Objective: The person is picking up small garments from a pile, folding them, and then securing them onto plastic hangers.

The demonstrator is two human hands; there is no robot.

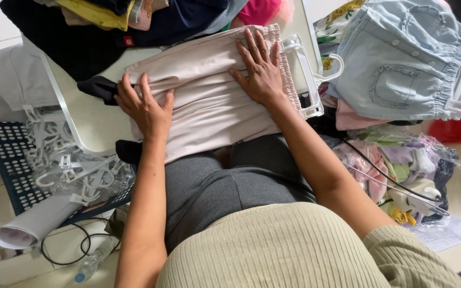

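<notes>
Seated worker presses pale pink garment flat across lap

Ribbed beige top and grey trousers fill the foreground of the head view; beyond the knees, the pale pink garment point(209, 101) lies folded over the lap and the edge of a white table point(89, 120), its elastic waistband toward a white plastic hanger point(305, 74) just right of it. Folding looks well advanced: the cloth sits in a neat rectangle, though neither hand has let go and the hanger lies unclipped. Left hand point(144, 106) rests palm-down on the garment's left edge, fingers slightly spread and curled over the fold. Right hand point(262, 66) lies flat near the waistband, fingers spread wide, arm extended. A denim skirt point(401, 58) sits further right; a blue basket of hangers point(12, 160) stands left.
</notes>
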